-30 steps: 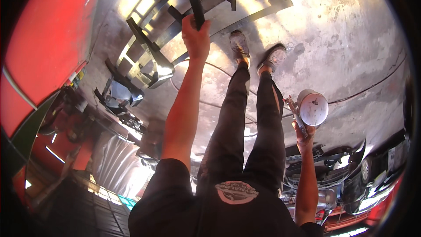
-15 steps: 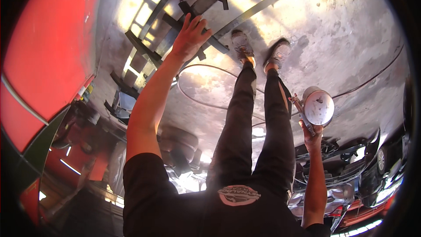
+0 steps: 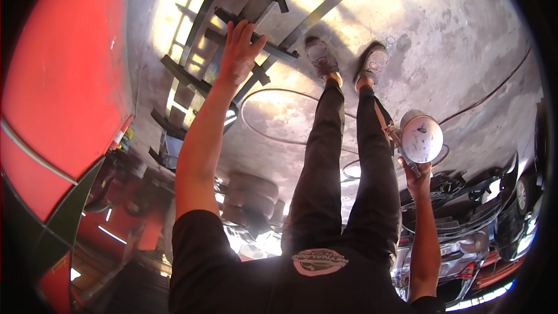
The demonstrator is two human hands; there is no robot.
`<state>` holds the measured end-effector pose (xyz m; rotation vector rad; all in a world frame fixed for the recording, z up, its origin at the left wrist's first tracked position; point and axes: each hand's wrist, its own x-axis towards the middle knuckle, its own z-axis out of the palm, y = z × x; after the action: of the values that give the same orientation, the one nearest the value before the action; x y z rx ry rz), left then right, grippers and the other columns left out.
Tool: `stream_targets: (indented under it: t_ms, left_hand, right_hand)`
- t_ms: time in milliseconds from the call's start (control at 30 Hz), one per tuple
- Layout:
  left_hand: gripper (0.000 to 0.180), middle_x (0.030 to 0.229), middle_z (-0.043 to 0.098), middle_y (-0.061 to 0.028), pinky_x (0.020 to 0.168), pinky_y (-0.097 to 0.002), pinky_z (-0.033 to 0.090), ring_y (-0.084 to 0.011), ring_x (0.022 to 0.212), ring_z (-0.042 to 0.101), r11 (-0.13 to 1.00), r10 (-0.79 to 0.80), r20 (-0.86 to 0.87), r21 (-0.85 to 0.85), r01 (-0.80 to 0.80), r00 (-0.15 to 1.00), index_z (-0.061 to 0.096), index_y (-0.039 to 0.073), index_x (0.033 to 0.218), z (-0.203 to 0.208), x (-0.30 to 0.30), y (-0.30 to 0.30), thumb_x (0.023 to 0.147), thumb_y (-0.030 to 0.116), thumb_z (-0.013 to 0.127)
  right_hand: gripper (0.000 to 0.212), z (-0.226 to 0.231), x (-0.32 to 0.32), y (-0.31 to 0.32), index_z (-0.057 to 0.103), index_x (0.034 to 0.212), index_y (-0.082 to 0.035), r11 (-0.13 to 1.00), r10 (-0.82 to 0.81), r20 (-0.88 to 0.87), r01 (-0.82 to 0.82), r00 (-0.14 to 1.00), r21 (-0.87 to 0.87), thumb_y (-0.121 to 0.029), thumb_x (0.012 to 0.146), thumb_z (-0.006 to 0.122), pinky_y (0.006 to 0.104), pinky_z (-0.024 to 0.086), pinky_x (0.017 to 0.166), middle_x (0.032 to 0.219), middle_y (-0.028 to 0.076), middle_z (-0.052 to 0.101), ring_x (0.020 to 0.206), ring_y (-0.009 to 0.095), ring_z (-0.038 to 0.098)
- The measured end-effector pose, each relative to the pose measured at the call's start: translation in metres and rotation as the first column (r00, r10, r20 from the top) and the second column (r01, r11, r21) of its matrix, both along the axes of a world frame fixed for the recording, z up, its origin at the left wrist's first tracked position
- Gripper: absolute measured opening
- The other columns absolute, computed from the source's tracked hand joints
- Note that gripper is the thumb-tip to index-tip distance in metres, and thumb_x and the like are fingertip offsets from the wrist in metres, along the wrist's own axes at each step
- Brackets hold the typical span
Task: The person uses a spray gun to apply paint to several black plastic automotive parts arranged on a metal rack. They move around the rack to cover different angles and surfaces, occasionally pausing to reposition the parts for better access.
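Observation:
My left hand [image 3: 238, 52] reaches out over a dark metal rack [image 3: 203, 84] that lies on the concrete floor. Its fingers are spread and straight, resting on or just above one dark crossbar [image 3: 273, 51], with nothing gripped. My right hand [image 3: 416, 178] hangs low beside my right leg and is closed on a spray gun [image 3: 401, 145] with a round white cup [image 3: 421, 137] on top. My two shoes [image 3: 343, 61] stand next to the rack's near corner.
A large red body panel [image 3: 52, 81] fills the left side. A thin hose [image 3: 273, 117] loops across the floor by my legs. A stack of tyres [image 3: 251, 197] stands below the rack, and parked cars [image 3: 482, 244] are at the lower right.
My left hand was wrapped around a dark bar of the rack; it has since opened and shifted left. The spray gun has stayed in my right hand.

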<state>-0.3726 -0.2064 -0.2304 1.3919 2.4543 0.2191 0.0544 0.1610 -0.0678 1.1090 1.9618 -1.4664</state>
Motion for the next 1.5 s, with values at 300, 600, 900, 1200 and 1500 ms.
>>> stream_targets:
  t_ms: [300, 600, 900, 1200, 1500]
  left_hand:
    - [0.05, 0.131, 0.055, -0.0141, 0.119, -0.0664, 0.036, -0.0386, 0.136, 0.049, 0.999, 0.028, -0.01, -0.016, -0.028, 1.0, 0.071, 0.015, 0.114, 0.002, 0.0, 0.006, 0.068, -0.006, 0.071]
    - [0.057, 0.135, 0.054, -0.0128, 0.123, -0.0631, 0.03, -0.0371, 0.141, 0.045, 0.993, -0.027, 0.024, -0.112, 0.03, 0.999, 0.07, 0.016, 0.122, 0.009, -0.006, 0.002, 0.07, -0.006, 0.069]
    - [0.067, 0.137, 0.055, -0.0138, 0.121, -0.0612, 0.035, -0.0401, 0.142, 0.046, 0.999, 0.038, 0.107, 0.016, -0.04, 0.993, 0.071, 0.014, 0.121, 0.016, -0.012, 0.001, 0.059, -0.011, 0.076]
    - [0.07, 0.137, 0.056, -0.0136, 0.117, -0.0569, 0.04, -0.0421, 0.139, 0.049, 0.999, 0.051, 0.124, -0.003, -0.051, 0.991, 0.071, 0.014, 0.124, 0.018, -0.016, 0.008, 0.059, -0.012, 0.074]
    - [0.063, 0.132, 0.058, -0.0135, 0.112, -0.0584, 0.042, -0.0413, 0.132, 0.053, 0.998, -0.04, 0.031, -0.05, 0.042, 0.999, 0.072, 0.015, 0.121, 0.019, -0.019, 0.013, 0.063, -0.01, 0.072]
  right_hand:
    - [0.027, -0.008, 0.01, 0.0, 0.07, 0.113, -0.001, 0.999, 0.036, -0.028, -0.036, 0.999, 0.016, -0.006, 0.087, 0.079, 0.0372, 0.054, 0.083, 0.103, 0.011, 0.075, 0.091, 0.023, 0.071]
    - [0.034, -0.008, 0.019, -0.002, 0.068, 0.119, -0.002, 1.0, -0.011, 0.057, 0.011, 0.998, -0.008, -0.007, 0.087, 0.08, 0.0365, 0.053, 0.085, 0.107, 0.01, 0.075, 0.093, 0.022, 0.07]
    - [0.033, -0.016, 0.04, -0.009, 0.068, 0.118, 0.0, 0.998, -0.052, 0.092, 0.048, 0.994, 0.051, -0.007, 0.087, 0.079, 0.038, 0.054, 0.085, 0.108, 0.013, 0.075, 0.094, 0.026, 0.072]
    - [0.031, -0.022, 0.059, -0.015, 0.069, 0.116, 0.0, 0.994, 0.01, 0.087, -0.02, 0.996, 0.108, -0.007, 0.088, 0.08, 0.0387, 0.055, 0.084, 0.105, 0.014, 0.076, 0.093, 0.027, 0.072]
    - [0.028, -0.014, 0.032, -0.014, 0.07, 0.114, 0.0, 0.999, -0.041, 0.017, 0.041, 0.999, -0.015, -0.004, 0.088, 0.079, 0.0383, 0.055, 0.081, 0.103, 0.013, 0.076, 0.09, 0.026, 0.073]
